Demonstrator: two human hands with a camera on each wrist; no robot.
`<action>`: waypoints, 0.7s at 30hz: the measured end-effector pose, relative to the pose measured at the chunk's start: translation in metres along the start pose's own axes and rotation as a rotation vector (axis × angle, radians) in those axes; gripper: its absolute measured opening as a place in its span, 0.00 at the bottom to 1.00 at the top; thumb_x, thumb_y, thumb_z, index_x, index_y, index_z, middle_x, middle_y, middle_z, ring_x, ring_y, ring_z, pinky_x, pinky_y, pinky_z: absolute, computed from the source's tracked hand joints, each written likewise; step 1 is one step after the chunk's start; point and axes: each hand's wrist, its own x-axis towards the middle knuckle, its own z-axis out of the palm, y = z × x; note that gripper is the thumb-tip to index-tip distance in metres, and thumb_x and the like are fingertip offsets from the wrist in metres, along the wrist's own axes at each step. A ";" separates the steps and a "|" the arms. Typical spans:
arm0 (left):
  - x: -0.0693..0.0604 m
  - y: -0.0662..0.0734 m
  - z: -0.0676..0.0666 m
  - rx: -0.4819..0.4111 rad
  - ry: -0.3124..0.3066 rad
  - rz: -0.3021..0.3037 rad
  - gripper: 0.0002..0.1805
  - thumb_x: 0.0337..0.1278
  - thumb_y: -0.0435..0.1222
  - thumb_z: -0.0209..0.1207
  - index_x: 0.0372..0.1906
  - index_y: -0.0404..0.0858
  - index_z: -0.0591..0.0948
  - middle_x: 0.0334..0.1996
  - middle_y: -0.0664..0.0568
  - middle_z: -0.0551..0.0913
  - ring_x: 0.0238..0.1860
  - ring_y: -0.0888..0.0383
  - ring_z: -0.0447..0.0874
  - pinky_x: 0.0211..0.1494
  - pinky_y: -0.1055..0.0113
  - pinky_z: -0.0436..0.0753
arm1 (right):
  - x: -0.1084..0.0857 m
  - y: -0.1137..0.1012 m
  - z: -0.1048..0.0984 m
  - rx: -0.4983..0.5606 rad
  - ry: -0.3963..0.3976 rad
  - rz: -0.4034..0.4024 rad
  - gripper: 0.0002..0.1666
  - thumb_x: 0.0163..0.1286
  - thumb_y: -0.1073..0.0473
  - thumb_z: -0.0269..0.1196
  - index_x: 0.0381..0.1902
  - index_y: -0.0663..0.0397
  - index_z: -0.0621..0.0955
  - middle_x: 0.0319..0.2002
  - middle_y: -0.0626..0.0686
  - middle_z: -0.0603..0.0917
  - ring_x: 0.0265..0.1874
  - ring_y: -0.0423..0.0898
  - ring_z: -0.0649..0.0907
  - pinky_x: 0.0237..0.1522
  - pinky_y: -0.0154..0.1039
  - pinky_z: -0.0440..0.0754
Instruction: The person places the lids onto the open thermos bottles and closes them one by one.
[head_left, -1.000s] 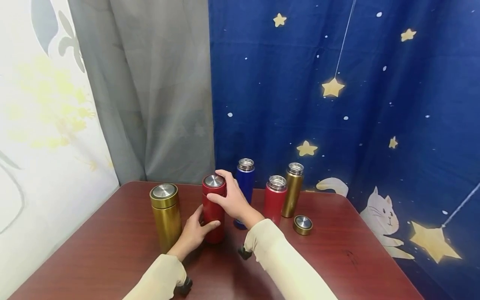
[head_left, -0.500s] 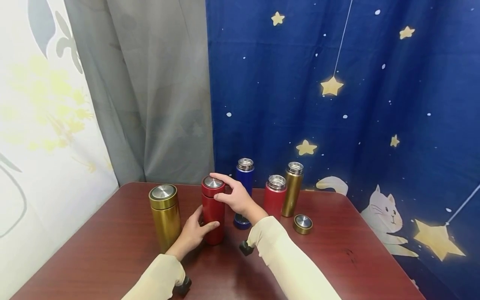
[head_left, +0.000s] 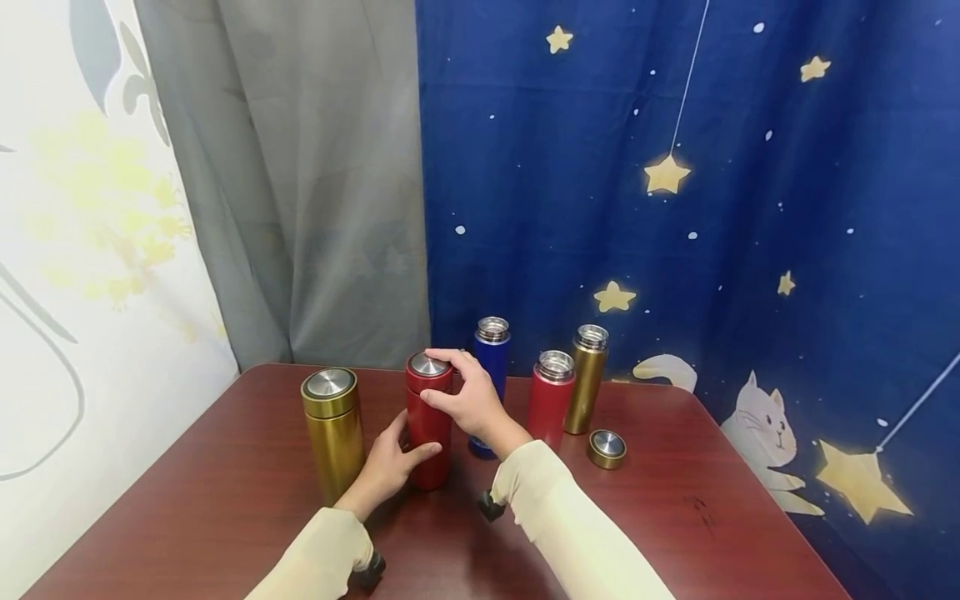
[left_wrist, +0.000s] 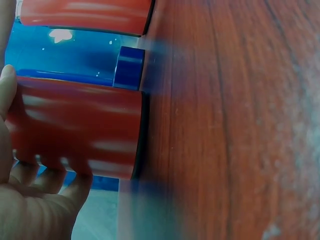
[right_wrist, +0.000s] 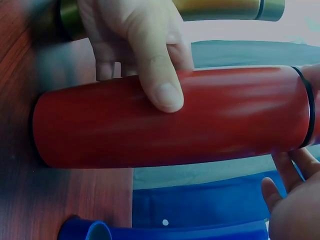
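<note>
The closed red bottle (head_left: 429, 425) stands upright on the tabletop (head_left: 187, 483), a little left of its middle and nearer the far edge than the near one. The left hand (head_left: 387, 462) is wrapped round its lower body, thumb across the front and fingers on the other side; the right hand (head_left: 476, 398) grips its red lid (head_left: 420, 369) from the right, with the thumb low on the front and fingers over the metal top. The lid sits on the bottle.

Towards the left edge, just beside the left hand, a lidded gold bottle (head_left: 333, 437) stands upright. Towards the far edge, right of the hands, three bottles stand with bare metal necks: an open blue bottle (head_left: 491, 358), an open red bottle (head_left: 550, 408) and an open gold bottle (head_left: 587, 379). A blue lid (head_left: 482, 450), partly hidden by the right arm, lies near the blue bottle's base. A gold lid (head_left: 606, 448) lies nearer the right edge, metal top up. Beyond the far edge hang a grey curtain (head_left: 352, 183) and a blue curtain (head_left: 540, 183) with stars
</note>
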 end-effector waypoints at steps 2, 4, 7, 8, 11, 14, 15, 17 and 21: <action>0.000 0.000 0.000 0.005 0.000 0.007 0.38 0.52 0.42 0.70 0.67 0.38 0.68 0.54 0.43 0.80 0.54 0.45 0.80 0.54 0.50 0.79 | -0.001 0.000 0.001 -0.025 0.011 0.010 0.32 0.58 0.54 0.69 0.62 0.42 0.77 0.52 0.48 0.78 0.53 0.43 0.75 0.50 0.41 0.79; -0.001 0.000 0.000 0.007 0.001 0.004 0.38 0.52 0.42 0.71 0.67 0.39 0.68 0.54 0.44 0.80 0.54 0.46 0.80 0.55 0.50 0.79 | -0.002 0.000 0.002 -0.044 0.018 0.010 0.32 0.58 0.53 0.69 0.62 0.41 0.77 0.52 0.48 0.78 0.53 0.43 0.75 0.50 0.41 0.79; -0.001 0.000 0.000 0.005 0.007 -0.005 0.38 0.51 0.42 0.71 0.67 0.40 0.69 0.54 0.45 0.80 0.54 0.47 0.80 0.55 0.51 0.79 | -0.003 -0.001 0.003 -0.068 0.030 -0.003 0.32 0.58 0.52 0.69 0.62 0.41 0.76 0.51 0.49 0.78 0.53 0.44 0.74 0.50 0.42 0.79; -0.001 0.000 0.000 0.004 0.009 -0.005 0.38 0.51 0.42 0.71 0.67 0.40 0.69 0.54 0.45 0.80 0.54 0.47 0.80 0.55 0.52 0.79 | -0.003 -0.002 0.004 -0.075 0.036 -0.010 0.32 0.58 0.52 0.69 0.62 0.41 0.77 0.51 0.49 0.78 0.52 0.45 0.75 0.49 0.42 0.79; -0.001 0.000 0.000 0.001 0.007 -0.006 0.38 0.51 0.43 0.71 0.67 0.40 0.69 0.54 0.46 0.80 0.54 0.48 0.80 0.55 0.52 0.79 | -0.004 -0.003 0.005 -0.106 0.061 -0.022 0.32 0.58 0.51 0.70 0.62 0.41 0.77 0.49 0.49 0.79 0.51 0.44 0.75 0.48 0.41 0.80; -0.001 0.001 0.001 0.004 0.007 -0.011 0.38 0.51 0.43 0.71 0.67 0.41 0.69 0.54 0.46 0.80 0.54 0.48 0.80 0.55 0.52 0.79 | -0.005 -0.003 0.007 -0.150 0.093 -0.028 0.32 0.57 0.50 0.71 0.61 0.41 0.78 0.48 0.48 0.79 0.50 0.44 0.75 0.47 0.42 0.79; -0.001 0.001 0.001 0.007 0.008 -0.012 0.38 0.51 0.43 0.71 0.67 0.41 0.69 0.55 0.46 0.80 0.54 0.48 0.80 0.55 0.51 0.79 | -0.005 -0.003 0.008 -0.166 0.104 -0.032 0.32 0.57 0.49 0.72 0.61 0.41 0.78 0.48 0.48 0.79 0.50 0.44 0.74 0.47 0.42 0.79; -0.001 0.002 0.001 0.014 0.016 -0.012 0.38 0.51 0.44 0.71 0.66 0.41 0.69 0.55 0.46 0.80 0.54 0.48 0.80 0.55 0.51 0.79 | -0.005 -0.003 0.009 -0.196 0.127 -0.044 0.33 0.56 0.48 0.73 0.60 0.41 0.78 0.48 0.48 0.79 0.50 0.44 0.74 0.48 0.42 0.78; -0.002 0.002 0.002 0.036 0.032 -0.012 0.39 0.49 0.45 0.72 0.66 0.40 0.70 0.54 0.46 0.80 0.54 0.48 0.80 0.55 0.51 0.79 | -0.005 -0.004 0.013 -0.245 0.182 -0.082 0.33 0.53 0.47 0.75 0.58 0.44 0.80 0.46 0.49 0.80 0.49 0.45 0.74 0.48 0.44 0.76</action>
